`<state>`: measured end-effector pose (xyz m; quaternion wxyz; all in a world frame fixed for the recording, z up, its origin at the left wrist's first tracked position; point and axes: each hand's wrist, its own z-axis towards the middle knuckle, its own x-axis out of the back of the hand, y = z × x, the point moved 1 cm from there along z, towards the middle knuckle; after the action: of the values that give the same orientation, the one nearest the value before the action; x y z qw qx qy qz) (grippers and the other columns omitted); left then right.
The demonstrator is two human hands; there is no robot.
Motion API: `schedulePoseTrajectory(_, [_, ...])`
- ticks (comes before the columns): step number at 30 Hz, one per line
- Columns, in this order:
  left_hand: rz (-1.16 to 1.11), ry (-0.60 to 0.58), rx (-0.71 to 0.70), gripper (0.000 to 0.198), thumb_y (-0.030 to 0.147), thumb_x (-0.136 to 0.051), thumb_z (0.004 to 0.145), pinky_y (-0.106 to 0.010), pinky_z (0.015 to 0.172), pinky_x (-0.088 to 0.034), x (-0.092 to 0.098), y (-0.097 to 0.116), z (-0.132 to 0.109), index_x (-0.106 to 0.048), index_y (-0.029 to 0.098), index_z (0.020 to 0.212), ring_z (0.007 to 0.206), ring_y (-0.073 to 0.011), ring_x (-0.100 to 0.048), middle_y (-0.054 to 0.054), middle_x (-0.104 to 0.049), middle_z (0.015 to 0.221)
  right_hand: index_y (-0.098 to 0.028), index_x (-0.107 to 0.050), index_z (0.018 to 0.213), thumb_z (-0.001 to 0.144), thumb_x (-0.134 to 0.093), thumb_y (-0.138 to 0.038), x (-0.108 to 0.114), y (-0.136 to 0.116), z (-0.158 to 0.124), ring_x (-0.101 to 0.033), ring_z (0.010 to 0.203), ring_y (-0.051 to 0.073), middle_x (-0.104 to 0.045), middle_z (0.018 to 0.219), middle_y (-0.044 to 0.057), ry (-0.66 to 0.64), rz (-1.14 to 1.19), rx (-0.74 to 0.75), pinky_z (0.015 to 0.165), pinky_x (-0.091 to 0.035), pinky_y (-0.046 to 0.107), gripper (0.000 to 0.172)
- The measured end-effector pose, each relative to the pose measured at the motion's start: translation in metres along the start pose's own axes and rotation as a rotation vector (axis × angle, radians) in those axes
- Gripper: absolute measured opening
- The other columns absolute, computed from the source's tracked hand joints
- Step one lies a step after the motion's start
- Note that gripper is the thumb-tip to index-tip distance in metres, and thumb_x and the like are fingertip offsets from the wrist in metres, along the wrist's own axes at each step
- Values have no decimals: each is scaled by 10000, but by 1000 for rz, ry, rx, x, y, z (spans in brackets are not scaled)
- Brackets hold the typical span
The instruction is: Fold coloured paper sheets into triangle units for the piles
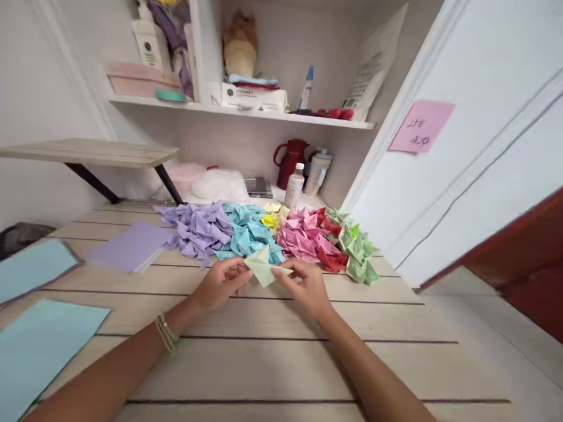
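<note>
A pale green folded paper boat is held up between both of my hands, above the slatted table. My left hand pinches its left tip with thumb and fingers. On the other side my right hand grips the right tip, thumb toward me. Just beyond lies a heap of folded paper pieces sorted by colour: purple, blue, yellow, pink, red and green.
Left on the table lie purple paper sheets and blue sheets. A small raised wooden stand is behind them. At the back stand a bottle, a red jug and a tumbler, under a shelf.
</note>
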<state>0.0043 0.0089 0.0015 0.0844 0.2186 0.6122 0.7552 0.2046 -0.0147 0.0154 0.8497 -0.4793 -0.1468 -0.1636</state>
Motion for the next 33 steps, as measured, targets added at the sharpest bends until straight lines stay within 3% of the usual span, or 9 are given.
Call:
schedulePoseTrajectory(3, [-11,45,-66,203,295,-589,755,-223,597,-474,1,4,0,-583,147,893,766,-159,-550,-40,-565,836,-167,-645,716,777,-569,-314,-2,2,0,-589,602,149,-660,683,35,-57,36,-12,525,-450,221,176])
schedulePoseTrajectory(5, [-55,32,-70,211,286,-604,743,-245,648,-486,0,5,1,-574,151,902,818,-177,-566,-43,-574,864,-167,-647,734,774,-572,-328,-4,4,0,-596,597,152,-665,698,39,-94,80,-40,529,-463,229,182])
schedulePoseTrajectory(10, [-197,-10,-22,189,274,-547,792,-280,570,-507,-3,4,0,-532,162,944,570,-132,-603,-11,-618,744,-168,-632,865,748,-608,-370,-8,8,-2,-615,563,154,-663,705,38,-144,290,-176,498,-475,234,235])
schedulePoseTrajectory(14, [-178,5,-101,132,246,-546,793,-282,603,-513,1,6,-2,-593,147,866,616,-149,-628,-26,-630,733,-163,-617,890,751,-609,-368,-10,9,-1,-630,559,157,-641,631,22,-209,453,-228,504,-484,236,248])
schedulePoseTrajectory(16, [-156,-10,-125,154,261,-530,803,-287,642,-515,2,8,-3,-619,136,824,673,-163,-636,-43,-630,767,-165,-610,936,747,-617,-338,-9,9,-1,-636,581,163,-648,641,25,-203,434,-212,512,-489,239,257])
schedulePoseTrajectory(19, [-115,20,-115,153,281,-550,790,-277,621,-514,0,8,-3,-599,136,790,651,-154,-634,-38,-614,777,-186,-601,1033,732,-630,-278,-9,8,-2,-652,667,178,-682,830,60,-154,310,-148,572,-514,261,316])
schedulePoseTrajectory(22, [-129,122,-60,180,262,-616,742,-248,530,-505,-5,6,-2,-494,171,839,567,-127,-623,0,-597,774,-195,-644,982,732,-622,-259,-9,7,-4,-657,736,191,-674,948,68,-147,237,-110,661,-527,291,259])
schedulePoseTrajectory(25, [-166,181,-51,325,239,-643,719,-249,526,-511,-8,4,0,-401,208,933,590,-132,-628,15,-603,784,-186,-658,944,728,-630,-295,-11,6,-5,-643,684,183,-684,884,62,-171,250,-154,619,-519,285,243])
schedulePoseTrajectory(33, [75,161,-100,377,232,-658,705,-283,672,-512,-5,4,-1,-467,200,1028,788,-170,-629,-28,-634,860,-164,-659,824,743,-598,-428,-10,5,-1,-604,723,172,-663,768,35,-219,452,-320,622,-475,262,282])
